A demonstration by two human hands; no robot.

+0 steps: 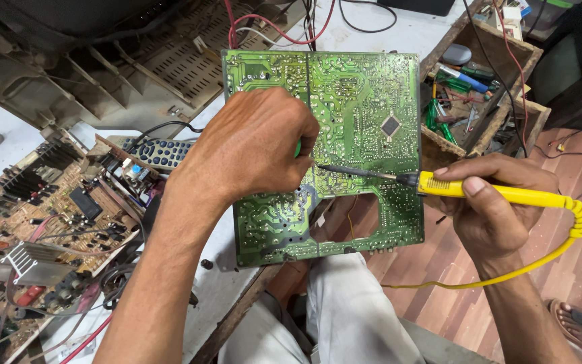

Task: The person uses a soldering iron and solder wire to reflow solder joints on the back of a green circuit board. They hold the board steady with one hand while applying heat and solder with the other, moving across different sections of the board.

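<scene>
A large green circuit board (365, 101) lies solder side up at the bench edge, partly over my lap. My left hand (250, 145) rests on its left half, fingers curled around something green that is mostly hidden. My right hand (493, 202) grips a yellow soldering iron (479, 191) with a coiled yellow cord. The iron's dark tip (325, 167) touches the board just right of my left fingers.
A brown circuit board (42, 222) with many components and wires lies at the left. A remote control (159, 152) sits behind my left wrist. A wooden tool tray (479, 87) with screwdrivers stands at the right. An open set's plastic casing (102, 61) fills the back left.
</scene>
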